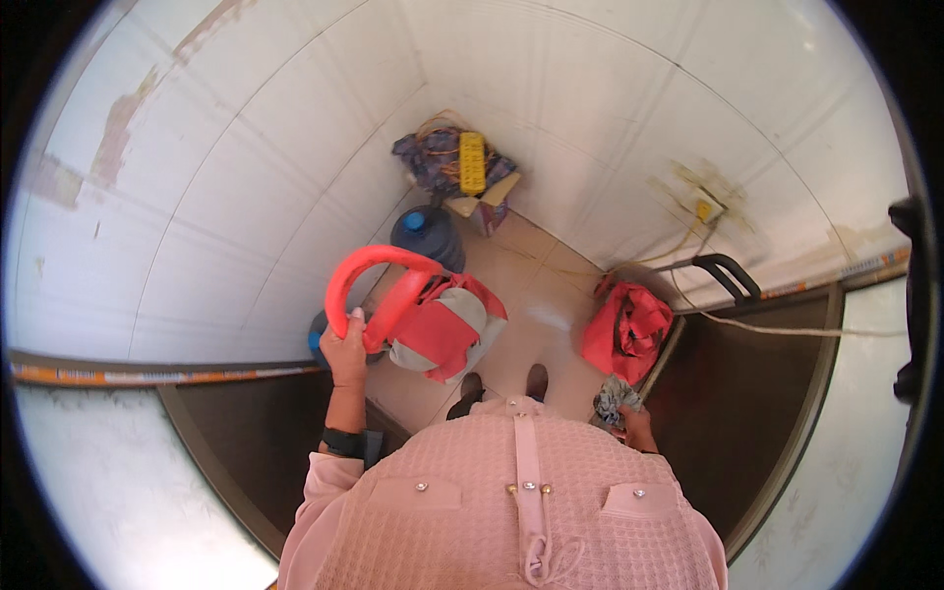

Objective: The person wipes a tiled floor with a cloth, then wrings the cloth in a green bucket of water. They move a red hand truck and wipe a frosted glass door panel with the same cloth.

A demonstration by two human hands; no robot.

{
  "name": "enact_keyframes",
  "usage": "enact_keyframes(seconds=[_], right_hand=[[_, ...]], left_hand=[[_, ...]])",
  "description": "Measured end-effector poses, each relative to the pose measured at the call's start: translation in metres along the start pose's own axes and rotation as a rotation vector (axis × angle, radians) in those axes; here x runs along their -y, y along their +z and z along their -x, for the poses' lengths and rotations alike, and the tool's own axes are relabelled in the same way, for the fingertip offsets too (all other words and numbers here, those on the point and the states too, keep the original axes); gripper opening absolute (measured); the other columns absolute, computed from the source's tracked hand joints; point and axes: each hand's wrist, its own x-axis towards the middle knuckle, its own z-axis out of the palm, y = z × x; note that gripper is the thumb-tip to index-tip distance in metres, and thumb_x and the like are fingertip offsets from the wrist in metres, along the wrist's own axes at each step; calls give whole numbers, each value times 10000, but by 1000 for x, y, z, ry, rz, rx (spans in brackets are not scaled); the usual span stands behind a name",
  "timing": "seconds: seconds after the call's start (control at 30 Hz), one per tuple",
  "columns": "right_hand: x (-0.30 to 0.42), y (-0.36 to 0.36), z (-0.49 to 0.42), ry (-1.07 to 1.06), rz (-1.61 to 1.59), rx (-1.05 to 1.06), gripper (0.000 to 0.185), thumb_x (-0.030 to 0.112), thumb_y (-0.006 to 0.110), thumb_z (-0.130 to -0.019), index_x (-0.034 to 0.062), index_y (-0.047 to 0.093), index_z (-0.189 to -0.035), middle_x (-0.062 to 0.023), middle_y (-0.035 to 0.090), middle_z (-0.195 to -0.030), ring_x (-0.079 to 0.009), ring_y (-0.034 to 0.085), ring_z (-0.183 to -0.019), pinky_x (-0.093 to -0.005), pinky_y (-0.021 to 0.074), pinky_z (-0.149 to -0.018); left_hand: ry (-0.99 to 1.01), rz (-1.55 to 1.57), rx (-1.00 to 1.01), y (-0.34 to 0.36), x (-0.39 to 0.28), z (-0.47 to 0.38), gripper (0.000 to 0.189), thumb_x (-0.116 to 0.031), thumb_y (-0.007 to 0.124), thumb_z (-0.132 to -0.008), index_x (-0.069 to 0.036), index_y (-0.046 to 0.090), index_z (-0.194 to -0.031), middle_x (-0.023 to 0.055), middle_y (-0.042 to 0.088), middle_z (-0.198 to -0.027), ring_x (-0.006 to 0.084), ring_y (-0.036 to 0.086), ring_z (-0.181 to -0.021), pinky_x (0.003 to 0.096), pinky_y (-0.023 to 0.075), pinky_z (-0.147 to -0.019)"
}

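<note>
My left hand (346,348) is closed around a thick red padded loop (363,258), with the thumb on its near side. The loop reaches over to a red-and-grey fabric bag or carrier (442,332) in front of my feet. Whether the two are joined is hard to tell. Low on the right, my right hand (637,426) grips a crumpled grey patterned cloth (616,400). Just beyond that cloth, a red bag (627,332) with dark straps rests on the floor.
Blue water jugs stand by the left wall, one (428,234) behind the loop. In the corner, a yellow power strip (472,164) lies on a dark bundle above an open carton (483,205). A cord (782,329) crosses on the right near a black handle (726,276). Dark cabinet surfaces flank me.
</note>
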Motion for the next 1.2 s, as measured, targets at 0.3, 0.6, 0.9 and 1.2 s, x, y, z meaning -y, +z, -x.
enact_keyframes(seconds=[0.3, 0.6, 0.9, 1.2], right_hand=[[30, 41, -1, -67, 19, 310, 393, 133, 644, -733, 156, 539, -1111, -51, 621, -958, -235, 610, -824, -467, 521, -640], [27, 47, -4, -105, 98, 185, 409, 121, 660, -719, 127, 545, -1111, -66, 622, -933, -259, 617, -769, -458, 525, -590], [26, 48, -6, -131, 114, 219, 416, 134, 665, -715, 125, 552, -1115, -59, 636, -887, -235, 616, -702, -421, 515, -545], [18, 34, -19, -126, 76, 159, 371, 132, 687, -706, 101, 582, -1060, -61, 633, -846, -224, 610, -704, -399, 500, -514]], left_hand=[[-135, -64, -183, -115, 38, 21, 123, -120, 669, -837, -9, 630, -801, -17, 568, -689, 63, 496, -619, 240, 427, -578], [-319, -101, -183, -258, 57, 10, 77, -81, 645, -849, -16, 603, -853, 34, 617, -783, 105, 567, -681, 241, 467, -672], [-260, -139, -424, -324, 75, 29, 108, -54, 632, -805, -40, 601, -907, 15, 577, -729, 104, 554, -651, 244, 454, -612], [-194, -306, -551, -347, 123, 11, 67, -128, 591, -799, -63, 578, -783, -9, 480, -650, 113, 440, -577, 301, 370, -515]])
